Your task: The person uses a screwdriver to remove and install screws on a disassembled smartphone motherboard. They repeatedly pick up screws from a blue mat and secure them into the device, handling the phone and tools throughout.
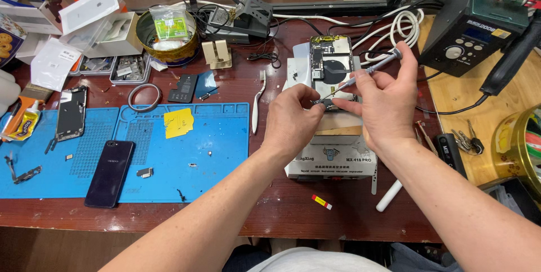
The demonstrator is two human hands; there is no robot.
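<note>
Nearest, on the blue mat [220, 153] w/ a dark phone [109, 173], lie loose small parts. Mid-counter [282, 210]: left hand [290, 122] pinches at the lower end of an opened phone [331, 69] on a white block-shaped unit [332, 162]; right hand [386, 100] grips a thin screwdriver [366, 72], tip down by the left fingertips. Further back: cables, grey station. Risk, judging by the angled tip: it could slip & scratch the board, or a tiny screw drop.

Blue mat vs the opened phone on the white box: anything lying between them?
In the head view, a white toothbrush-like brush lies on the bare wooden table between the blue mat and the opened phone. The left hand also crosses that stretch.
</note>
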